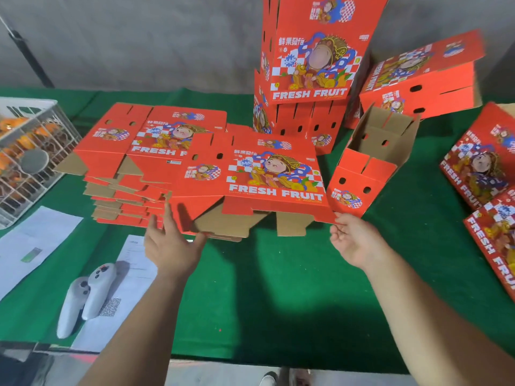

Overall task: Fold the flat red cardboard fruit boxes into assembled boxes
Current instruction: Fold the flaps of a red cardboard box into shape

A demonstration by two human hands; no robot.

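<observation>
Over on the left a white wire crate (33, 151) of oranges sits on the green table (264, 288), with papers (36, 240) and two pale controllers (86, 296) nearer the edge. Next comes the stack of flat boxes (122, 174), and pulled off it toward the person, one flat red box (256, 176), its long side running across in front of them. The left hand (170, 243) reaches up with straight, spread fingers touching its near left edge, gripping nothing that I can see. The right hand (354, 240) is at the near right corner, fingers loosely curled, thumb against the cardboard; a true pinch I cannot confirm. Both hands look equally near. Beyond, a half-opened box (370, 162) and assembled boxes (312, 51) stand.
</observation>
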